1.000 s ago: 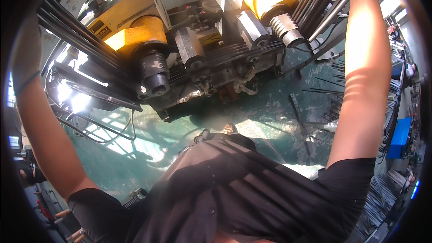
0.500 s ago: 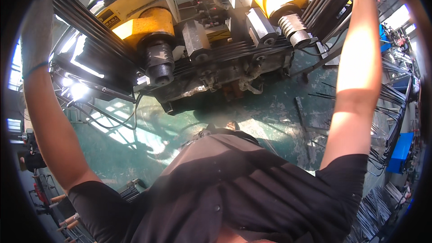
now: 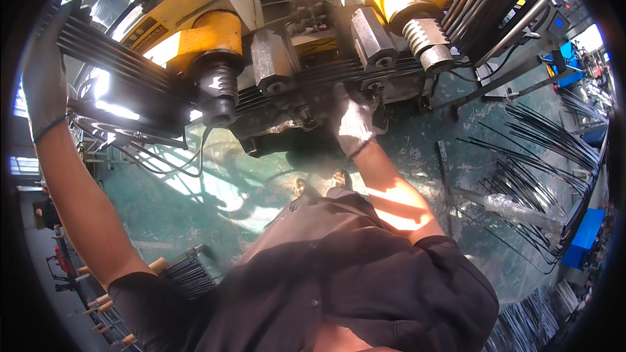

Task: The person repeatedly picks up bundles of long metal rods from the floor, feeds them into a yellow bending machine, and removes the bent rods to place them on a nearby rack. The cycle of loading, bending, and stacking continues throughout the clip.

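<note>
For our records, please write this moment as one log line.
left hand: at left ends of dark rods, grip unclear | right hand: near rods' middle, contact unclear

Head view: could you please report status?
Gloved left hand at long black metal rods. Gloved right hand by their middle. Grey angular metal block nearby.

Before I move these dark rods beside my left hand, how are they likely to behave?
The rods are probably stiff, since they run nearly straight between the left hand and the yellow machine. They look like metal, so likely heavy for their thinness. Bunched side by side, they may slide against each other.
</note>
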`<state>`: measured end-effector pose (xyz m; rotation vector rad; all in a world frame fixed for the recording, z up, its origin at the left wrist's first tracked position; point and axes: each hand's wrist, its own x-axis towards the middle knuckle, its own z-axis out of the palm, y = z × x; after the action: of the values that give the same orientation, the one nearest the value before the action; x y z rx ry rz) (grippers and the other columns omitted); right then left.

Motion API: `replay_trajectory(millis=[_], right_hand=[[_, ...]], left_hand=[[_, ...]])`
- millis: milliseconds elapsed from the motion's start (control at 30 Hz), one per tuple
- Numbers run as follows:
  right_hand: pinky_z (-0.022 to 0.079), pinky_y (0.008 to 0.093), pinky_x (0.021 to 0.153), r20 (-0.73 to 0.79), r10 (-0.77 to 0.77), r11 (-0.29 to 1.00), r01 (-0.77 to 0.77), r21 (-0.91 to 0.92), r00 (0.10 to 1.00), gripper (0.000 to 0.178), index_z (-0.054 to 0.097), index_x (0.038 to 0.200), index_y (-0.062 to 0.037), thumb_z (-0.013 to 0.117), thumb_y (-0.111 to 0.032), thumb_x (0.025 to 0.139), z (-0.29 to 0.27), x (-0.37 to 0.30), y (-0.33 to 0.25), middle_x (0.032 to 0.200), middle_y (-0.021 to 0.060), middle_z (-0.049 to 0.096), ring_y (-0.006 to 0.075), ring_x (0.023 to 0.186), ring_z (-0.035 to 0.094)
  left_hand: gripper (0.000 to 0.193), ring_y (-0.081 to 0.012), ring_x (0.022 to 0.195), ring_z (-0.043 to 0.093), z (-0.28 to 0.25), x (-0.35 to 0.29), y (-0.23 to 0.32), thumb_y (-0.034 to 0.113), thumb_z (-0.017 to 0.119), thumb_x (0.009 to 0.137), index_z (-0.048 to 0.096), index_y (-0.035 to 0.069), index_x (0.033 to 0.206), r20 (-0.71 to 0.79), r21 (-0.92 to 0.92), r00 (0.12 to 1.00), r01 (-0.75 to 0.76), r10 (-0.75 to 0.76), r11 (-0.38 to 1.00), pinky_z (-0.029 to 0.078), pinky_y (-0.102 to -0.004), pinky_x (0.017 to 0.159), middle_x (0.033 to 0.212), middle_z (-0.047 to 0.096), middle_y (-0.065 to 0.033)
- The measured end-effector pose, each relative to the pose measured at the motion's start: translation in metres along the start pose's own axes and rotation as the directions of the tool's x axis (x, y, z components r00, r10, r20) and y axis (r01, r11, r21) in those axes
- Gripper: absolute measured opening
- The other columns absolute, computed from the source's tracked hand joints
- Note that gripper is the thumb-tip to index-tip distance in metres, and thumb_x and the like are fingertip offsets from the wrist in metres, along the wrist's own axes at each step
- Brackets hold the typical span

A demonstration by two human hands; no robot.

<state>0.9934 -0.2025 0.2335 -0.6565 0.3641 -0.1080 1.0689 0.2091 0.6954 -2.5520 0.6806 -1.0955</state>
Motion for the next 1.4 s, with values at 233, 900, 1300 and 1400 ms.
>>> replay_trajectory(millis=[233, 900, 1300, 1400], right_hand=[[0.06, 0.0417, 0.094, 0.369, 0.443, 0.807, -0.543, 0.234, 0.817, 0.046, 0.069, 0.126, -0.004, 0.061, -0.046, 0.108, 0.034, 0.049, -0.008, 0.119, 0.0133, 0.073, 0.0274, 0.103, 0.072], [0.058, 0.0393, 0.059, -0.407, -0.214, 0.969, 0.247, 0.029, 0.888, 0.033, 0.064, 0.099, -0.002, 0.072, -0.033, 0.104, -0.144, -0.218, -0.136, 0.073, 0.0057, 0.063, 0.0213, 0.065, 0.065], [0.044, 0.0317, 0.05, -0.528, -0.825, 0.563, 0.214, -0.798, 0.203, 0.036, 0.062, 0.084, -0.0058, 0.069, -0.035, 0.104, -0.412, -0.448, -0.372, 0.061, 0.0011, 0.058, 0.0128, 0.051, 0.055], [0.043, 0.0309, 0.05, -0.461, -0.87, 0.487, 0.163, -0.858, 0.174, 0.03, 0.063, 0.088, -0.0042, 0.069, -0.03, 0.103, -0.437, -0.474, -0.44, 0.064, -0.0001, 0.059, 0.0113, 0.052, 0.054]], left_hand=[[0.053, -0.0294, 0.118, 0.073, -0.004, -0.013, 0.023, -0.012, 0.047, 0.1, 0.063, 0.01, 0.146, 0.026, 0.026, 0.998, -0.065, 0.065, 0.998, 0.056, -0.0396, 0.107, 0.128, 0.075, -0.0162], [0.052, -0.032, 0.122, 0.068, -0.102, -0.285, 0.124, 0.021, 0.065, 0.098, 0.058, 0.017, 0.15, 0.229, -0.587, 0.932, 0.363, -0.281, 0.724, 0.053, -0.0463, 0.106, 0.132, 0.07, -0.0161], [0.006, -0.0222, 0.095, 0.058, 0.013, -0.426, 0.516, 0.007, 0.06, 0.101, 0.06, 0.003, 0.096, 0.862, -0.053, 0.502, 0.223, 0.068, -0.973, 0.049, -0.0373, 0.093, 0.093, 0.056, -0.0094], [0.01, -0.026, 0.093, 0.056, -0.026, -0.423, 0.623, 0.004, 0.063, 0.091, 0.054, 0.008, 0.088, 0.911, 0.06, 0.391, 0.19, 0.132, -0.98, 0.048, -0.0428, 0.096, 0.09, 0.053, -0.0085]])
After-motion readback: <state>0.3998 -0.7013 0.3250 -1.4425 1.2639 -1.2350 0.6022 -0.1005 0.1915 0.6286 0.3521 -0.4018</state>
